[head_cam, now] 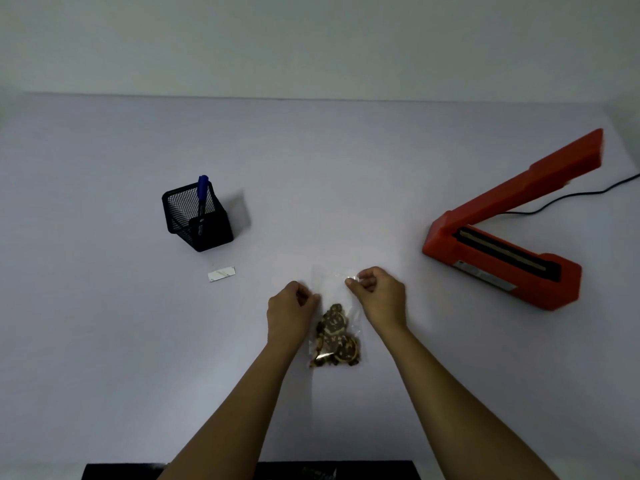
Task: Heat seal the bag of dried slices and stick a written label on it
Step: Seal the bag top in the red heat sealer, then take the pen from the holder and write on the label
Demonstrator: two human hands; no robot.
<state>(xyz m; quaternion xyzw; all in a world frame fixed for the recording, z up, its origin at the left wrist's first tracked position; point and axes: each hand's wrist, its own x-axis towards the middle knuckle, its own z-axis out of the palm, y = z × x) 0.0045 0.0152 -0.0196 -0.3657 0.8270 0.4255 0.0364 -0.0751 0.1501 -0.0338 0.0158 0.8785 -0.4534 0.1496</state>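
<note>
A clear plastic bag with dark brown dried slices in its lower half lies flat on the white table, its open end pointing away from me. My left hand pinches the bag's left edge. My right hand pinches the right edge near the top. An orange heat sealer sits at the right with its arm raised. A small white label lies on the table to the left. A blue pen stands in a black mesh holder.
The sealer's black cord trails off to the right edge. A dark object lies along the table's near edge under my forearms. The table ends at a pale wall behind.
</note>
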